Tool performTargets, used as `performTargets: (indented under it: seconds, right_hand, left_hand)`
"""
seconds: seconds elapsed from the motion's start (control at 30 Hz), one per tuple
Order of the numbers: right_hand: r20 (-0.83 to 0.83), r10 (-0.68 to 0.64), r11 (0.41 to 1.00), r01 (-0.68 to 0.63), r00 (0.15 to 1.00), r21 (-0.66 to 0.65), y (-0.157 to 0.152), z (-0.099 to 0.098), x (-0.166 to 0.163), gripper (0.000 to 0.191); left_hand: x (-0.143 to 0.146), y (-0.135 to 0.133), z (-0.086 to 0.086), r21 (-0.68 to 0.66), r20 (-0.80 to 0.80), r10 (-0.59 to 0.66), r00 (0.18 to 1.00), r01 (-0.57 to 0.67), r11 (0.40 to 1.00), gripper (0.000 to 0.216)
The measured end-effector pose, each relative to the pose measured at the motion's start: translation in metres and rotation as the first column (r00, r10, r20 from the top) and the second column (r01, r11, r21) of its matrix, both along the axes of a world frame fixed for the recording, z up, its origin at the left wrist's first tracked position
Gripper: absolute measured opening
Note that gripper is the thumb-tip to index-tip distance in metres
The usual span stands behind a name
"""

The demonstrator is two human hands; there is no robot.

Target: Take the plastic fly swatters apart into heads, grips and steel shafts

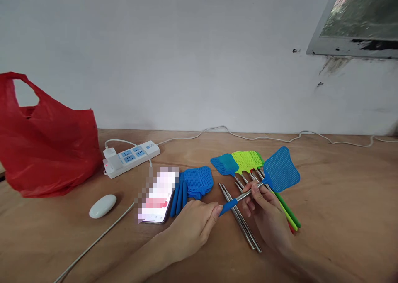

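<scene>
A blue fly swatter (281,170) with a metal rod spans my two hands. My left hand (199,223) is closed around its blue handle, while my right hand (264,204) pinches the rod near the mesh head. Under the swatter lie several bare metal rods (241,220). Behind my right hand, more fly swatters (247,162) lie side by side, with blue, yellow-green and green heads. To the left is a stack of loose blue swatter heads (199,179), beside several blue handles (178,196).
A lit phone (160,196) lies left of the blue handles. Further left are a white rounded object (103,206), a white power strip (132,158) and a red plastic bag (49,146). A white cable (96,238) crosses the wooden table (348,183) at the front left.
</scene>
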State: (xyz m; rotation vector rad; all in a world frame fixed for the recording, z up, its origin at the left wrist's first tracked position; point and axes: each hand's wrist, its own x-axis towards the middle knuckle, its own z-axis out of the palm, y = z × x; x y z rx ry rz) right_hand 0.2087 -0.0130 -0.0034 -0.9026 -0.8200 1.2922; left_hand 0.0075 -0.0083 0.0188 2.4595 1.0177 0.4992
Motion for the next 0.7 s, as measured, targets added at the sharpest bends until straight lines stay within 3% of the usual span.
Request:
performTargets:
  seconds: [0.23,0.4,0.53,0.6,0.7]
  right_hand:
    - [-0.068,-0.022,0.993,0.014,0.997,-0.115,-0.005,0.014,0.000,0.038]
    - [-0.120,-0.021,0.989,0.003,0.993,-0.148,-0.004,0.011,-0.005,0.037]
    - [-0.117,-0.036,0.992,0.021,0.992,-0.128,-0.003,0.007,-0.012,0.036]
    - [-0.118,-0.041,0.995,0.030,0.992,-0.097,-0.002,0.008,-0.017,0.037]
    - [-0.206,0.007,0.996,-0.025,0.978,-0.085,-0.001,0.014,-0.023,0.035]
  left_hand:
    - [0.009,-0.025,0.008,-0.129,0.095,0.148,0.984,-0.136,0.982,0.053]
    - [0.014,-0.038,0.006,-0.112,0.118,0.245,0.962,-0.232,0.966,0.052]
    - [0.011,-0.041,-0.015,-0.067,0.075,0.243,0.967,-0.238,0.969,0.048]
    - [0.008,-0.042,-0.031,0.035,0.041,0.243,0.969,-0.244,0.969,0.048]
    - [0.001,-0.050,-0.052,0.095,-0.061,0.305,0.950,-0.298,0.950,0.036]
